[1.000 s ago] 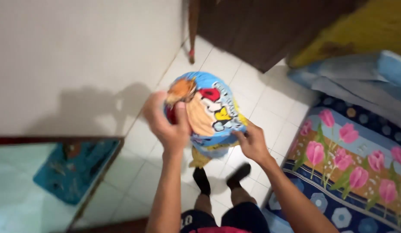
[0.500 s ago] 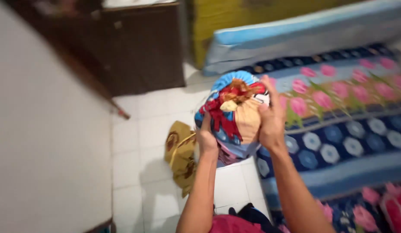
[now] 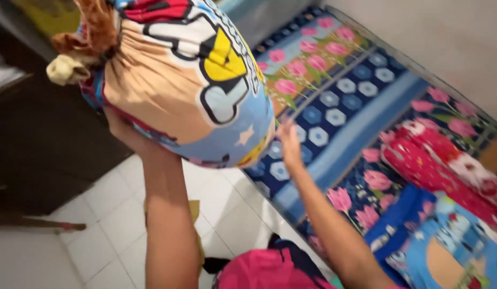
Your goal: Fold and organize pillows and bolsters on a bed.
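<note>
1. Now, upper left of the frame: a fat cartoon-print pillow (image 3: 189, 80), light blue with tan, red and yellow patches, is raised high and fills that whole corner, close to the camera.

2. Underneath it, the left hand (image 3: 122, 134) props the load from below. Only the heel of the palm and the wrist show, pressed up into the fabric; whether the fingers are curled into the cloth I cannot tell.

3. Centre of the frame, the right hand (image 3: 288, 142) is off the pillow, fingers spread loosely and blurred, just beside its lower right edge and gripping nothing.

4. At the top left, the gathered end of the cover (image 3: 77, 53) bunches into a frayed knot that sticks out sideways.

5. Behind the right hand, a mattress with a blue and pink tulip sheet (image 3: 334, 107) runs from the upper middle down to the right.

6. Lower right: a red floral bolster (image 3: 446, 166) and another blue cartoon pillow (image 3: 441, 251) lie on that sheet.

7. My read: one palm under a bulky, soft thing is shaky, so the weight wants to sit centred over the wrist, with the free hand steadying the side.

8. Lower left is white tiled floor (image 3: 109, 225), with a dark wooden cabinet (image 3: 40, 144) beside it; the load should stay off that edge.
</note>
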